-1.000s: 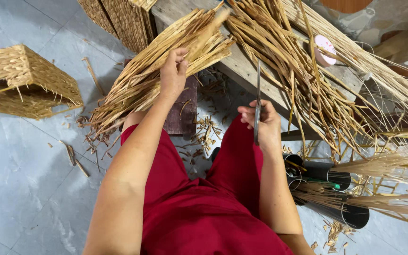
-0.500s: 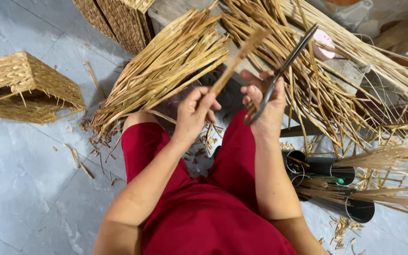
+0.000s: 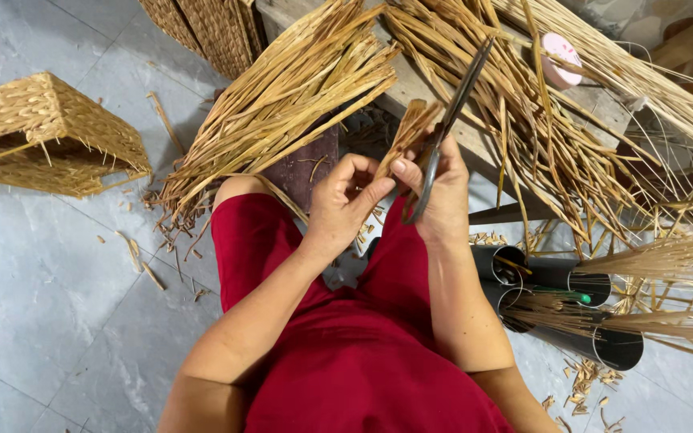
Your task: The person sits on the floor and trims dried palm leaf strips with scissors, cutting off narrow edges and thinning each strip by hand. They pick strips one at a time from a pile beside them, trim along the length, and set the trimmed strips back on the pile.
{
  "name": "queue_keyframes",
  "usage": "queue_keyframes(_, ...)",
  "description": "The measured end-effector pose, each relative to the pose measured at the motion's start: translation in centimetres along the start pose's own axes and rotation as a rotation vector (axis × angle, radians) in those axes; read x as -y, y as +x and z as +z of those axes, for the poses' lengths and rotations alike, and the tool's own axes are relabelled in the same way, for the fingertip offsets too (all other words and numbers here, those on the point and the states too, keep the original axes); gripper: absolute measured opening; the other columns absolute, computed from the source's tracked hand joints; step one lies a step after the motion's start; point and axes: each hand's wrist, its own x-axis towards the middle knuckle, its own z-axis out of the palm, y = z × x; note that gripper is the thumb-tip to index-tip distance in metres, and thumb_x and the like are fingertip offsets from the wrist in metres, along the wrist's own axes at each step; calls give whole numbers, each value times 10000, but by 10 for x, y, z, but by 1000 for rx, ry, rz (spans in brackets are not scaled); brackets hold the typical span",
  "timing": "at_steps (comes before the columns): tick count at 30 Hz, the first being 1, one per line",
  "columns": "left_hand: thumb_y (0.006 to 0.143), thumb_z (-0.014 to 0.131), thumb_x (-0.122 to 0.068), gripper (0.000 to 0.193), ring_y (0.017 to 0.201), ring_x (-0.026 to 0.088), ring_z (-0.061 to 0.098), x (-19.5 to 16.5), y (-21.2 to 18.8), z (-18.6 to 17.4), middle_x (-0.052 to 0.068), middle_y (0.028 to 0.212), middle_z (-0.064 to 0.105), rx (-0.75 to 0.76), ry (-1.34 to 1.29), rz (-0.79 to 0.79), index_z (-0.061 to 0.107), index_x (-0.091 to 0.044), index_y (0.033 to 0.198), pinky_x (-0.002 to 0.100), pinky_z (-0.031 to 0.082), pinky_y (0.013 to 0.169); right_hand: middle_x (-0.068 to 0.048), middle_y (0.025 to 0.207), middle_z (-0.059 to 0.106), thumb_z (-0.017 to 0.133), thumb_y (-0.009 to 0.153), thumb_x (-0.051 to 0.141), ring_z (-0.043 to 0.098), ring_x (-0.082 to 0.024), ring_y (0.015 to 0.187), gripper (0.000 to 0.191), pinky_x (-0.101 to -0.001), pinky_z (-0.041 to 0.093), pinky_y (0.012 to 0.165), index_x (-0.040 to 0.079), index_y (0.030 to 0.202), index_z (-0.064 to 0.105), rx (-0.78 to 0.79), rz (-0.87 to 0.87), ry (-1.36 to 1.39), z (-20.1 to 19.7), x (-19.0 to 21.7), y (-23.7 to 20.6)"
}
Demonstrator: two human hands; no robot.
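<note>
Scissors [image 3: 451,120], long and dark, stand upright in the right hand [image 3: 443,200], whose fingers are wrapped closed around the handles; the blades point up and away, and from this angle they look nearly shut, though the gap at the tips cannot be made out. The left hand [image 3: 346,204] is curled closed as well, thumb and forefinger pinching the lower end of a short flat strip of dried straw [image 3: 411,132], which rises between the two hands and lies just beside the blades.

Both hands meet above the person's lap, over the red garment [image 3: 362,353]. Behind them a wooden desk [image 3: 411,88] carries large bundles of straw [image 3: 298,104], fanned out and hanging over its edge. Dark tubes [image 3: 571,305] holding finer stalks lie on the floor to the right, a woven basket [image 3: 42,136] sits on its side to the left, and clippings are scattered over the grey tiles [image 3: 58,305].

For a clean trim, a judgement from the pose: the strip would best be kept taut and pinched well below the cutting line, so the left fingertips stay apart from the blades. The blades should cross the strip squarely, since dry fibre tends to split along its length if bitten at a slant. Holding the work over the lap, away from the loose bundles, keeps stray stalks from slipping between the blades.
</note>
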Motion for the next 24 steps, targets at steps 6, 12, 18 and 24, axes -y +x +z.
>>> queue_keyframes(6, 1058, 655, -192, 170, 726, 16, 510, -5, -8, -2, -56, 805, 605, 36, -32, -64, 684, -24, 1053, 198, 442, 633, -68, 980, 691, 836, 847, -39, 741, -178, 896, 488, -249, 560, 647, 80, 1257, 600, 2, 43, -57, 3, 10, -9)
queue_keyframes(12, 1064, 611, -178, 197, 862, 18, 581, -13, -12, -4, -47, 977, 671, -57, -316, -53, 657, -17, 1167, 196, 495, 775, -118, 976, 747, 838, 831, -9, 724, -163, 831, 479, -236, 529, 624, 61, 1238, 598, -13, 103, -8, -2, 10, -13)
queue_keyframes(18, 1031, 676, -167, 250, 707, 43, 501, -43, -3, -11, -30, 811, 581, -31, -224, -101, 692, -10, 1226, 189, 421, 617, -148, 959, 742, 818, 872, -23, 630, -159, 672, 408, -272, 511, 599, 4, 1223, 610, 114, 153, 51, -6, 12, -23)
queue_keyframes(24, 978, 703, -173, 243, 707, 48, 653, -57, 9, -6, -15, 823, 708, 108, -168, -148, 701, -9, 1159, 210, 560, 637, -68, 867, 682, 805, 862, -27, 593, -137, 614, 447, -253, 469, 524, 24, 1258, 605, 96, 188, 59, -3, 14, -29)
